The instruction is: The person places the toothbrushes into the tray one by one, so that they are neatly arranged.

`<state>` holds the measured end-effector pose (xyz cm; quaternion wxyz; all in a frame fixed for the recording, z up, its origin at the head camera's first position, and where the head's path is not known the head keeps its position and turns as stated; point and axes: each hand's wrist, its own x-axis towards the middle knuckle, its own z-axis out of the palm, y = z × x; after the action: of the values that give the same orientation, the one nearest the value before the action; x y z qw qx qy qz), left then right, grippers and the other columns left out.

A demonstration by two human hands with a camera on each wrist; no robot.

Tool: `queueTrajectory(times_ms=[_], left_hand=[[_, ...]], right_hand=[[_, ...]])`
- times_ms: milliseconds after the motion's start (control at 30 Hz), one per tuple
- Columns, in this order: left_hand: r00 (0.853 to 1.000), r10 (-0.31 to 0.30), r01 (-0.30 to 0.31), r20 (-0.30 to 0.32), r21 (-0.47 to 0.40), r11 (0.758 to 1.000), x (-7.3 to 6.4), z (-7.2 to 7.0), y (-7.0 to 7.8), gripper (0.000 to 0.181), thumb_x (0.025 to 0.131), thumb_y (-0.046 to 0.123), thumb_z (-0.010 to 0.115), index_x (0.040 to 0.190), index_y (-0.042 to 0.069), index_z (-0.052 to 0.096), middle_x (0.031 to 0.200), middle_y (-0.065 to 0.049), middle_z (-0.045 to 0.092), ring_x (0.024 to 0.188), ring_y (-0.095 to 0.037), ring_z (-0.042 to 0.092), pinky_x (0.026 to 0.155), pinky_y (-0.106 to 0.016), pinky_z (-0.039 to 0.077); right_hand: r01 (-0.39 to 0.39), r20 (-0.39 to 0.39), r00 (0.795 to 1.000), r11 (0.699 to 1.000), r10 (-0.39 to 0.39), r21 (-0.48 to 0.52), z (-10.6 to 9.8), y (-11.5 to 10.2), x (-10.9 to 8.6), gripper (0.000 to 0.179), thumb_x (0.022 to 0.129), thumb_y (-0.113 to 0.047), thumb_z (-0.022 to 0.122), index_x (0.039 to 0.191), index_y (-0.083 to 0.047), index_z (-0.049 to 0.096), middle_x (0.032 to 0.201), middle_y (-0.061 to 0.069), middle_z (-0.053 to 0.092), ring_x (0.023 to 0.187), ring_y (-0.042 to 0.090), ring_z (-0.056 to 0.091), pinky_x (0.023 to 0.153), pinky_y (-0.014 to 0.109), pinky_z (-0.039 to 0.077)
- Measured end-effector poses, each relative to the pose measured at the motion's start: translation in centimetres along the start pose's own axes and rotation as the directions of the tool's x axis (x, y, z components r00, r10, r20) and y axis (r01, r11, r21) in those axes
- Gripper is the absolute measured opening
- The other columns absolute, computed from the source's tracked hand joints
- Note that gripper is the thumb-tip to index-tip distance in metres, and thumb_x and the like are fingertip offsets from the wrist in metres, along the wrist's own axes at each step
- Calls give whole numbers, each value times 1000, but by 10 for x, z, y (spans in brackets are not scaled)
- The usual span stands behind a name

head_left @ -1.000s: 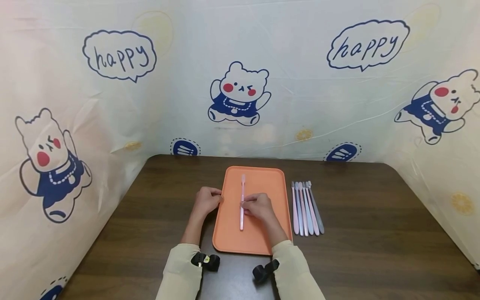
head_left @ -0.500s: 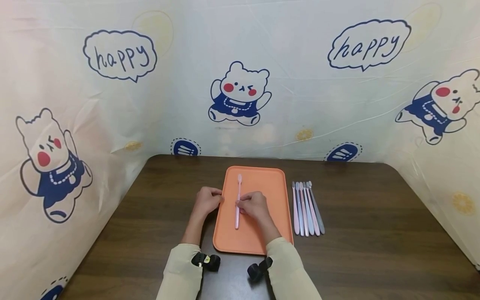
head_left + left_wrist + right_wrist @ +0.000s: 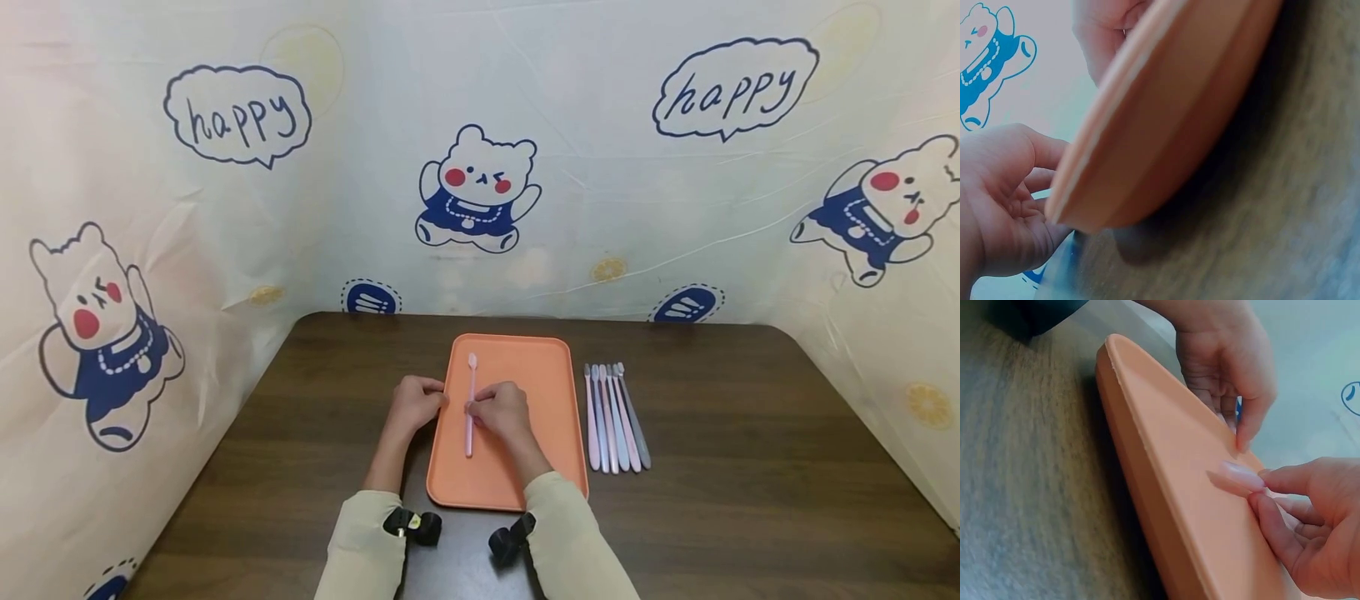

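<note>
An orange tray lies on the table, its long side pointing away from me. My left hand grips the tray's left rim, thumb and fingers at the edge in the left wrist view. Between thumb and index finger, my right hand pinches a pink toothbrush at mid-handle. The brush points away, head toward the far end, over the left part of the tray. In the right wrist view the handle end shows close over the tray floor with a shadow beside it.
To the right of the tray, several pink, blue and grey toothbrushes lie side by side, heads pointing away. The dark wooden table is walled by a printed cloth at the back and sides.
My right hand has slid the pink toothbrush leftward across the tray, toward its left rim. The left hand has stayed on the tray's edge.
</note>
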<state>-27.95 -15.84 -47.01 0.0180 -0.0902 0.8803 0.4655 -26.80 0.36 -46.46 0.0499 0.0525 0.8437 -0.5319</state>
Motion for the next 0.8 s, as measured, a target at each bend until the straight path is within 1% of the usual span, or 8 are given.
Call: queueTrajectory(times_ms=[133,267,400,533,600,800], left_hand=[[1000,7,-7,-2,1,1000,-1,0,1,26,85,9,67,107,0,78,101,-16,76,76,-17,66,65,-26,55],[1000,24,-24,-7,12,1000,-1,0,2,26,84,9,68,106,0,78,99,-16,76,74,-15,65,64,-25,54],[999,35,-35,-15,18,999,0,0,2,26,83,9,68,105,0,79,99,-16,77,75,-15,65,64,-24,53],[999,43,-42,-18,21,999,0,0,1,26,83,9,68,104,-1,79,99,-16,77,76,-16,66,64,-25,53],[999,41,-41,-16,17,999,-1,0,1,26,83,9,68,104,-1,79,99,-17,77,76,-16,66,64,-25,54],[1000,8,-8,-3,-2,1000,-2,0,1,27,85,9,68,107,0,78,102,-17,76,77,-16,67,67,-26,57]], right_hand=[[-7,-4,1000,1000,7,5,0,-1,0,13,81,-10,82,88,0,78,82,12,76,60,8,66,57,21,56],[-7,-9,1000,1000,7,-11,0,0,1,13,81,-9,82,88,0,78,83,13,77,60,9,67,56,20,56],[-6,2,1000,1000,6,-23,1,1,2,13,81,-10,82,90,-1,78,82,11,76,61,9,68,56,21,56],[-4,19,1000,1000,4,-14,1,1,2,13,82,-9,82,91,-2,76,80,9,75,62,9,67,57,21,56],[8,23,1000,1000,-8,-10,0,2,2,13,82,-9,81,92,-2,76,79,9,76,61,9,67,56,21,55],[40,34,999,999,-39,-16,-2,2,0,16,84,-11,80,96,-2,76,79,9,77,60,8,65,55,20,52]])
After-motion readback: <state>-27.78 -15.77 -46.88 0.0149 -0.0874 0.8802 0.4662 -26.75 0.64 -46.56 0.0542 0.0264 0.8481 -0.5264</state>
